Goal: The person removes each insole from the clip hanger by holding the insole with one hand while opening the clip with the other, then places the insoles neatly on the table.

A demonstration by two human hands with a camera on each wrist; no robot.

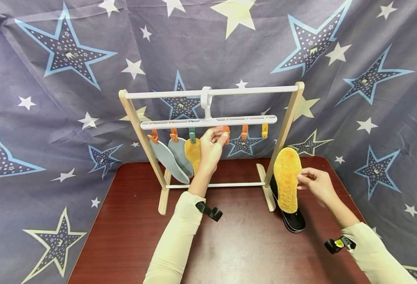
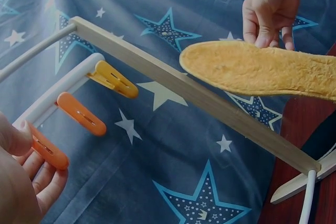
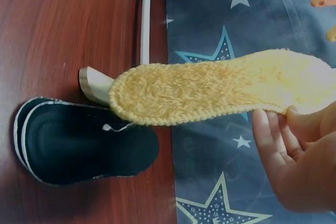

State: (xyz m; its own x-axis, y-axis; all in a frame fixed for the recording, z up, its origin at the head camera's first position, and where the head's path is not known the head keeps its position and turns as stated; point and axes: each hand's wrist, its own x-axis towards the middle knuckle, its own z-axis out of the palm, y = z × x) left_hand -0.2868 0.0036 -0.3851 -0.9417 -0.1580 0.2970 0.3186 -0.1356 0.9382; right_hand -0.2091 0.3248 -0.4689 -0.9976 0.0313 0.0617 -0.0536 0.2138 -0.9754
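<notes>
My left hand (image 1: 211, 150) pinches an orange clothespin (image 1: 226, 135) that hangs from the white clip hanger (image 1: 242, 121). In my right hand (image 1: 316, 184) a fuzzy yellow insole (image 1: 287, 177) is pinched by its long edge, upright beside the rack's right post. The right wrist view shows thumb and fingers on the rim of that insole (image 3: 199, 90). Left of my left hand, two grey insoles (image 1: 169, 159) and another yellow insole (image 1: 192, 154) hang from clothespins. An orange clothespin (image 1: 244, 131) and a yellow clothespin (image 1: 264, 130) hang at the right with nothing in them.
The hanger hooks over the top bar (image 1: 258, 90) of a wood and white rack (image 1: 289, 114). A pair of black insoles (image 3: 89, 142) lies stacked on the reddish table (image 1: 229, 232) by the rack's right foot (image 1: 266, 189). A star-patterned cloth (image 1: 371, 118) hangs behind.
</notes>
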